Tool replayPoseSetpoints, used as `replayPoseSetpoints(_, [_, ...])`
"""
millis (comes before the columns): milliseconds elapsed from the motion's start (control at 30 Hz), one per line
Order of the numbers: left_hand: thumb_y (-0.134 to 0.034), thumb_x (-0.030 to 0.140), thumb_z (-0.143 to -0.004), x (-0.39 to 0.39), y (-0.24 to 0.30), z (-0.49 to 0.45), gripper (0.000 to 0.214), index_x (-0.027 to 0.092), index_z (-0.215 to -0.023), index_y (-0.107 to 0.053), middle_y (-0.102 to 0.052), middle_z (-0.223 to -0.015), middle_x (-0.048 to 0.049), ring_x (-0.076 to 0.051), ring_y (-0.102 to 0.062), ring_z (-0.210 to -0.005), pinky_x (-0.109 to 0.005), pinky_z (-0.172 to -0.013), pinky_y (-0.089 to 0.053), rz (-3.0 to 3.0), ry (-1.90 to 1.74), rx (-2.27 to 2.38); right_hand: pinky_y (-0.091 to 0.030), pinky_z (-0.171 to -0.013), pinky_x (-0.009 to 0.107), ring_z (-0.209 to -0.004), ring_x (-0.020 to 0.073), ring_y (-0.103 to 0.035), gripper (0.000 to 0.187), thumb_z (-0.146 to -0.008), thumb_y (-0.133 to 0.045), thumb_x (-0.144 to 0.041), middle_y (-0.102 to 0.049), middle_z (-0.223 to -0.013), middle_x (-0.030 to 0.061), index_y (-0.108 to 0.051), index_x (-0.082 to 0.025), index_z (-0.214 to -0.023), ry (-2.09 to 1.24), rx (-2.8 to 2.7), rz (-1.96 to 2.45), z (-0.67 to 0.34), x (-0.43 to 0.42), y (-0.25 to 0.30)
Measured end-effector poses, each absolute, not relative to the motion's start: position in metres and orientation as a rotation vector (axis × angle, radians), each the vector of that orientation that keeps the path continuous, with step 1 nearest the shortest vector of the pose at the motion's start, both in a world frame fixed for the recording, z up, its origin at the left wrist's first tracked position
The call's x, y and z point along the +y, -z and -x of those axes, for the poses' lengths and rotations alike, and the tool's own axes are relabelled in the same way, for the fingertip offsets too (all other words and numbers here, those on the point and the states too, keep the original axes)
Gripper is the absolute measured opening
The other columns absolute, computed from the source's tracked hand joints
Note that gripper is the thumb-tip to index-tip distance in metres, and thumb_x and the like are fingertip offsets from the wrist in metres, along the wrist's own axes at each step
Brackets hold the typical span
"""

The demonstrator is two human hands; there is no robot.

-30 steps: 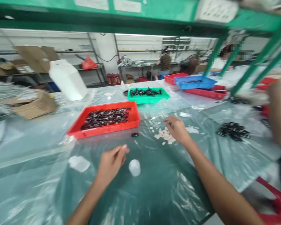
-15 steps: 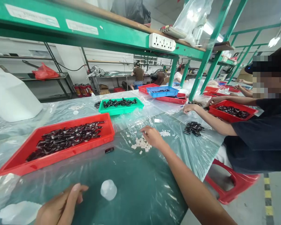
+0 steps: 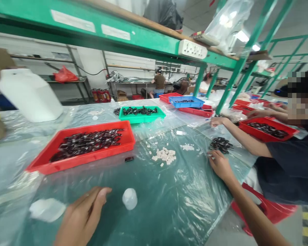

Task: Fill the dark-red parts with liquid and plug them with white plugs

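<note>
My right hand reaches out at the right, its fingers loosely apart, just at the near edge of a pile of small glossy black pieces. I see nothing held in it. Lower left, my left hand hovers with thumb and forefinger pressed together; whatever sits between them, if anything, is hidden. Right of its fingertips stands a small translucent white cup-like piece. A single black piece lies farther back. Between the hands, toward the back, lies a scatter of small cream-white pieces.
A red tray of dark pieces stands at left, with a green tray behind it. A white jug stands back left. Smaller white bits lie mid-table. A co-worker's arm extends over the table at right.
My right hand has moved right, from the cream-white pieces to the black pile. The view has shifted, and my left hand shows a little farther right and higher.
</note>
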State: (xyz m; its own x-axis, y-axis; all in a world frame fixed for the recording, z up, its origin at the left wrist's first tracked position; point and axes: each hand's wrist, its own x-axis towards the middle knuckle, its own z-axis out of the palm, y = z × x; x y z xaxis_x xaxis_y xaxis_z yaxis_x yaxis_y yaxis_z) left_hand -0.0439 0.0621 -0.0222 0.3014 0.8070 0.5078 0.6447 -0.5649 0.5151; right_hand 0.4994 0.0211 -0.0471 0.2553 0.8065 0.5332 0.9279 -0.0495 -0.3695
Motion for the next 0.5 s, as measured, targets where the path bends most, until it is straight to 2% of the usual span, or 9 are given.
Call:
replayPoseSetpoints(167, [-0.042, 0.043, -0.106, 0.058, 0.012, 0.035, 0.037, 0.025, -0.09, -0.07, -0.068, -0.071, 0.0014, -0.018, -0.07, -0.067, -0.024, -0.066, -0.053, -2.342, -1.026, 1.438, -0.062, -0.084, 0.039, -0.097, 0.0205, -0.069, 0.024, -0.105, -0.065, -0.035, -0.067, -0.116, 0.0076, -0.066, -0.016, -0.118, 0.095, -1.904, 1.561, -0.418, 0.041, 0.037])
replayPoseSetpoints(300, [-0.044, 0.045, -0.105, 0.058, 0.016, 0.037, 0.037, 0.025, -0.089, -0.07, -0.067, -0.068, 0.0024, -0.017, -0.068, -0.062, -0.024, -0.063, -0.052, -2.343, -1.028, 1.455, -0.059, -0.097, 0.046, -0.113, 0.0244, -0.066, 0.024, -0.104, -0.066, -0.032, -0.065, -0.129, 0.0095, -0.066, -0.018, -0.124, -0.047, -2.316, 1.277, -0.299, 0.101, 0.011])
replayPoseSetpoints(367, [-0.046, 0.047, -0.104, 0.061, 0.018, 0.04, 0.036, 0.025, -0.09, -0.071, -0.068, -0.067, 0.0027, -0.017, -0.069, -0.06, -0.023, -0.061, -0.051, -2.352, -1.05, 1.444, -0.059, -0.097, 0.047, -0.115, 0.0258, -0.066, 0.031, -0.103, -0.067, -0.032, -0.063, -0.132, 0.0102, -0.063, -0.018, -0.13, -0.07, -2.437, 1.237, -0.252, 0.135, 0.006])
replayPoseSetpoints(500, [-0.053, 0.046, -0.1, 0.072, 0.025, 0.051, 0.029, 0.027, -0.095, -0.073, -0.074, -0.071, 0.0037, -0.017, -0.073, -0.061, -0.02, -0.06, -0.053, -2.397, -1.077, 1.405, -0.059, -0.096, 0.047, -0.113, 0.0258, -0.067, 0.029, -0.103, -0.069, -0.033, -0.065, -0.128, 0.0099, -0.064, -0.016, -0.126, -0.078, -2.521, 1.332, -0.213, 0.174, 0.014])
